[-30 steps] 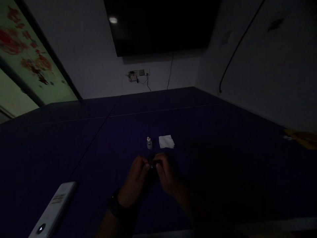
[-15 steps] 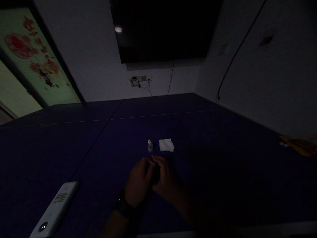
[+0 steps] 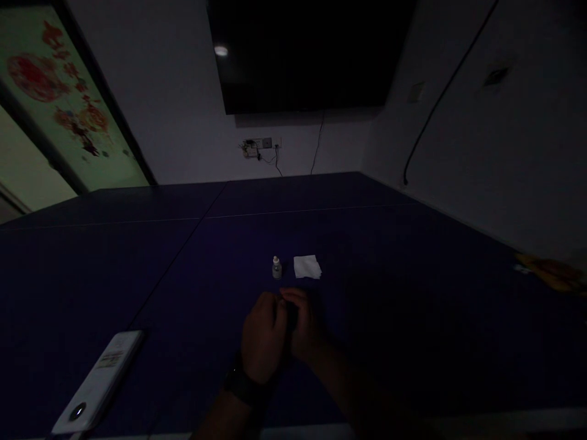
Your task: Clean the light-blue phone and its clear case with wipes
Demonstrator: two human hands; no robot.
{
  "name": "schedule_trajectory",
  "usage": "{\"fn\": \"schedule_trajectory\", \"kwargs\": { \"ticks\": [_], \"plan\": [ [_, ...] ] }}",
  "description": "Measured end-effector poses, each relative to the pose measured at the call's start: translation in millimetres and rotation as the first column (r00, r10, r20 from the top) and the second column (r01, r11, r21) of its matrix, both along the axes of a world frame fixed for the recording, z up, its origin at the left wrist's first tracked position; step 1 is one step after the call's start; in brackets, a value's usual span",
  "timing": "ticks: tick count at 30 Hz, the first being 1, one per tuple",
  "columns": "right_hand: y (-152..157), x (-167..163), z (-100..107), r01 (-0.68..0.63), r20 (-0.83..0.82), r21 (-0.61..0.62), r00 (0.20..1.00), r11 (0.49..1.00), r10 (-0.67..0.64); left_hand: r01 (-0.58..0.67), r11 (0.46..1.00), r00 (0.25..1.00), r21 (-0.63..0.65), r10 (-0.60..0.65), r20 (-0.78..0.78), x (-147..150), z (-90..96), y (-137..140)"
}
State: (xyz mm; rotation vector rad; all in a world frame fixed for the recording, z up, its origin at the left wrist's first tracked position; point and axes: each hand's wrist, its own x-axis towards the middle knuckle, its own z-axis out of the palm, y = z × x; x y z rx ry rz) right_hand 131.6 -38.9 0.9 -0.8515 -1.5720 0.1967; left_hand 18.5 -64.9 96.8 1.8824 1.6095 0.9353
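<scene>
Near the table's front edge, my left hand (image 3: pixel 265 335), with a dark watch (image 3: pixel 241 380) on its wrist, is closed with curled fingers. Against it is my right hand (image 3: pixel 303 325), its fingers also bent inward and meeting the left at the fingertips. Whatever lies between them is hidden in the dark. Just beyond the hands stands a small clear dropper bottle (image 3: pixel 277 271) with a pale cap, upright and untouched. To its right lies a folded white tissue (image 3: pixel 307 267), flat on the table.
A white power bank-like device (image 3: pixel 98 382) with a round dark spot lies at the left on the dark blue table (image 3: pixel 183 275). Yellow-orange cloth (image 3: pixel 550 272) sits at the far right edge. A wall screen (image 3: pixel 302 55) and sockets (image 3: pixel 261 145) are behind the table.
My left hand has rolled slightly inward and its thumb has shifted. A small glint that showed between the fingertips is now out of sight. Bottle and tissue stay where they were.
</scene>
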Motion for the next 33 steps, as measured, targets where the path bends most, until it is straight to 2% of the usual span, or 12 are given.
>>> {"fn": "schedule_trajectory", "kwargs": {
  "ticks": [5, 10, 16, 26, 31, 33],
  "plan": [
    [3.6, -3.3, -0.7, 0.064, -0.025, 0.006, 0.998, 0.998, -0.064, 0.008, 1.0, 1.0, 0.016, -0.008, 0.015, 4.7, 5.4, 6.2],
    [1.4, 1.2, 0.4, 0.109, -0.038, 0.004, 0.993, 0.994, -0.108, 0.003, 1.0, 0.998, -0.025, -0.001, 0.065, 10.3, 13.7, 7.2],
    [-1.4, 10.9, 3.6, 0.085, 0.044, 0.001, 0.995, 0.996, -0.085, -0.012, 0.999, 0.998, -0.031, 0.014, 0.068, 8.5, 12.5, 8.6],
    [-4.6, 2.0, 9.9, 0.147, -0.005, 0.0, 0.989, 0.989, -0.147, -0.011, 0.998, 0.998, -0.06, 0.015, 0.062, 9.0, 11.0, 15.2],
    [-1.1, -0.9, 11.6, 0.288, 0.016, 0.005, 0.958, 0.958, -0.288, 0.007, 0.998, 0.994, -0.065, -0.015, -0.11, 12.7, 17.9, 15.5],
    [0.7, -0.3, 13.1, 0.3, 0.037, 0.004, 0.953, 0.954, -0.3, 0.008, 0.998, 0.979, -0.059, -0.02, -0.203, 13.3, 20.9, 15.9]
  ]
}}
